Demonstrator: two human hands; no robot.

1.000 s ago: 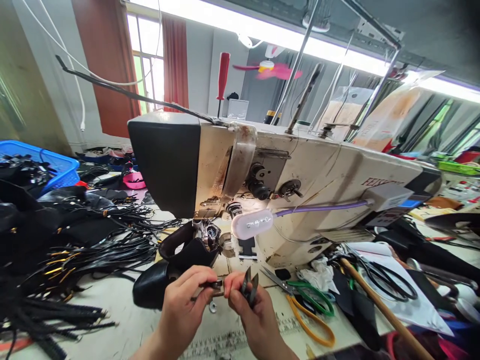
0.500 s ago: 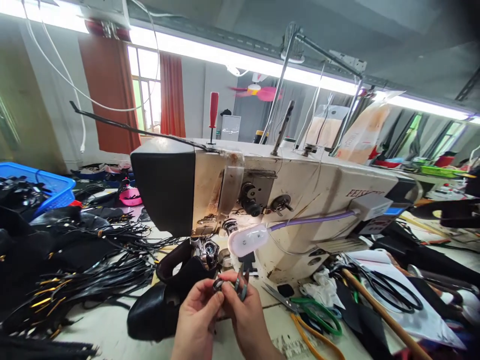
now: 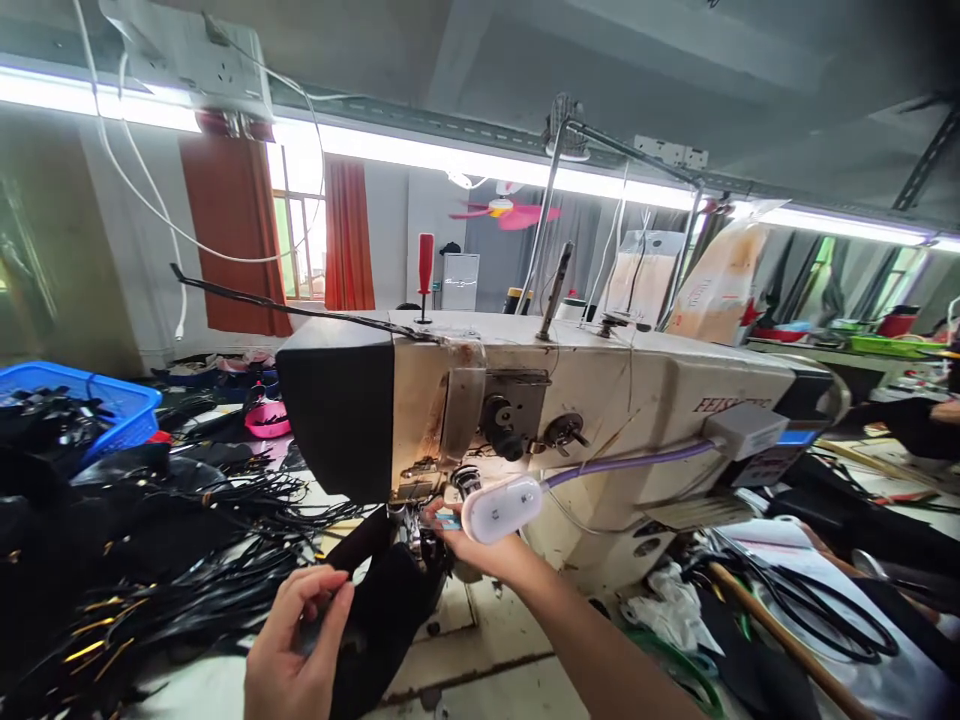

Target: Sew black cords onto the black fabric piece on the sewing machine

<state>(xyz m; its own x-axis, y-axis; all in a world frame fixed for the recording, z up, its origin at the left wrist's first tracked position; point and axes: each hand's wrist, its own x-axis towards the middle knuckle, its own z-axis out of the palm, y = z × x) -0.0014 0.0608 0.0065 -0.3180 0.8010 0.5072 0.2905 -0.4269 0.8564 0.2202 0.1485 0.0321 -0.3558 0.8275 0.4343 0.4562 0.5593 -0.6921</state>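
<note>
A cream industrial sewing machine point(image 3: 637, 400) fills the middle of the view. My right hand point(image 3: 469, 545) reaches under its head to the needle area point(image 3: 416, 520), fingers pinched near the metal parts; the white lamp point(image 3: 501, 507) partly covers it, and what it holds is hidden. My left hand point(image 3: 296, 640) is low in the view, thumb and fingers closed on the edge of a black leather piece point(image 3: 390, 610) that sits under the presser foot.
A heap of black straps and cords point(image 3: 172, 560) covers the table to the left, with a blue basket point(image 3: 112, 405) behind it. Scissors point(image 3: 825, 600), a wooden stick point(image 3: 780, 645) and white cloth point(image 3: 671, 600) lie at the right. A red screwdriver point(image 3: 425, 270) stands on the machine.
Both hands were together in front of the machine with a small metal part and snips. Now my right hand has gone up to the needle area and my left holds the leather. The view tilted up.
</note>
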